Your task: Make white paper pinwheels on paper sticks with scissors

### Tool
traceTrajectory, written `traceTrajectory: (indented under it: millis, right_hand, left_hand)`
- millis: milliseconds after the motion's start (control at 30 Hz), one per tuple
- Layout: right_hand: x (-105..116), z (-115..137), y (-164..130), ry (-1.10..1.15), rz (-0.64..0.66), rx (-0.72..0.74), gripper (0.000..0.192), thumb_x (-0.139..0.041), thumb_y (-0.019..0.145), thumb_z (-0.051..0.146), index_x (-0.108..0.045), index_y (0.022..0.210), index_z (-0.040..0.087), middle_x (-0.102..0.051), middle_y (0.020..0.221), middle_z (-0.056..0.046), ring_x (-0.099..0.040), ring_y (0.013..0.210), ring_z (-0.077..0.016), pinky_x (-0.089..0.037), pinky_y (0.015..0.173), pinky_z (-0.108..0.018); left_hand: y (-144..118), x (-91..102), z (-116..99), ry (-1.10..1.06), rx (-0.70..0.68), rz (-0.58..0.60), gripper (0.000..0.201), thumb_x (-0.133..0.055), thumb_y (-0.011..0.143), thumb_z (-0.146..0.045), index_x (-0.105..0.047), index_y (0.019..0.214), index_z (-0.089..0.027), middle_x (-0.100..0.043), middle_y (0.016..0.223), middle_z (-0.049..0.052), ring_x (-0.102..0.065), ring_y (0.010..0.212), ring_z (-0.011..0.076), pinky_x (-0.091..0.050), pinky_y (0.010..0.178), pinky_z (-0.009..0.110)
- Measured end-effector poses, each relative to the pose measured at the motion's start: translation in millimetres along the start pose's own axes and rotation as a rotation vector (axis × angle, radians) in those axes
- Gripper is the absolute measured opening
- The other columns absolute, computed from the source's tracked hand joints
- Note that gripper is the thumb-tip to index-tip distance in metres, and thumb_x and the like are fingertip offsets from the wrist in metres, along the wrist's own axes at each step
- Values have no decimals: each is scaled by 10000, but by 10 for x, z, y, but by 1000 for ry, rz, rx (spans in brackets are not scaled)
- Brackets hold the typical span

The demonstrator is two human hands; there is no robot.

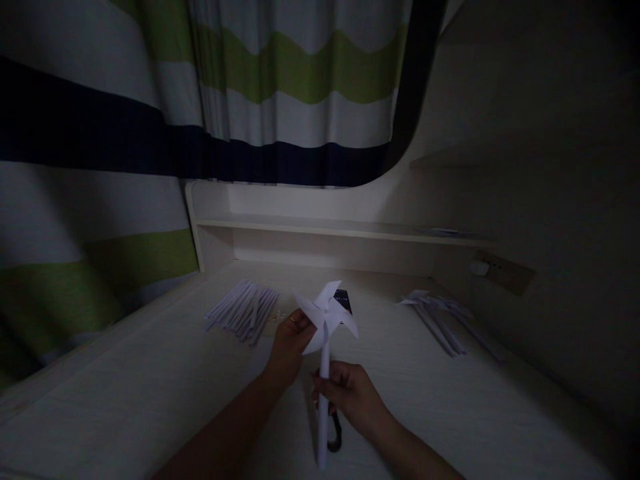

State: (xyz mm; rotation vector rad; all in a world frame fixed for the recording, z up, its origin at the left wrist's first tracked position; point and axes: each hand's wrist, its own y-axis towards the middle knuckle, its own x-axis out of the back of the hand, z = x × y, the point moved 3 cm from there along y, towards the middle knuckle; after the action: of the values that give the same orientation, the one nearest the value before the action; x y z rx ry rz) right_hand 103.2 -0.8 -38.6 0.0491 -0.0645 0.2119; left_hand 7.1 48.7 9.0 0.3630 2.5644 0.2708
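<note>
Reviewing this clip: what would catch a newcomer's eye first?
Probably the white paper pinwheel at centre, with the left hand at its blades and the right hand on its stick. Next, the boldly banded green, white and navy curtain above, then the paper tubes lying at left.

White pinwheel (327,311) atop white tube (323,427)

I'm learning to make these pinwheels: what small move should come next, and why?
Perhaps nudge the pinwheel head with the left hand to check it spins: it appears already mounted on the white stick, which the right hand grips.
</note>
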Motion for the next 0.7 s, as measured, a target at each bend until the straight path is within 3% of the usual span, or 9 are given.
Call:
traceTrajectory:
  millis: [200,333,567,700]
  right_hand:
    - [-12,25,-29,-49,-29,16,255,-576,652,377,-597,639,124,-568,495,1,-461,404,-79,-320,376,-179]
    - [64,55,5,36,-90,48,220,-581,645,350,-573,612,133,-552,487,12,-456,403,-80,-331,393,-189]
    - [336,114,114,118,-160,100,202,-590,622,334,-544,615,137,-545,508,16,-460,425,-91,-349,424,-207]
    - [330,136,113,18,-155,172,209,-584,643,330,-546,583,133,-488,485,33,-410,440,-77,-321,439,-202]
  left_hand:
    - [-3,-5,-19,-9,-21,6,226,-654,594,-198,-570,799,-154,-651,682,10,-599,651,152,-405,519,193]
    - [-49,-36,-14,-17,33,27,237,-610,651,-243,-587,876,-172,-653,819,34,-596,741,164,-440,612,235]
    - [-118,-141,170,159,140,227,305,-615,648,-234,-616,938,-140,-650,874,79,-580,821,206,-447,673,277]
    - [-95,-108,200,250,98,165,244,-651,598,-191,-646,836,-136,-668,797,53,-587,775,198,-442,698,288]
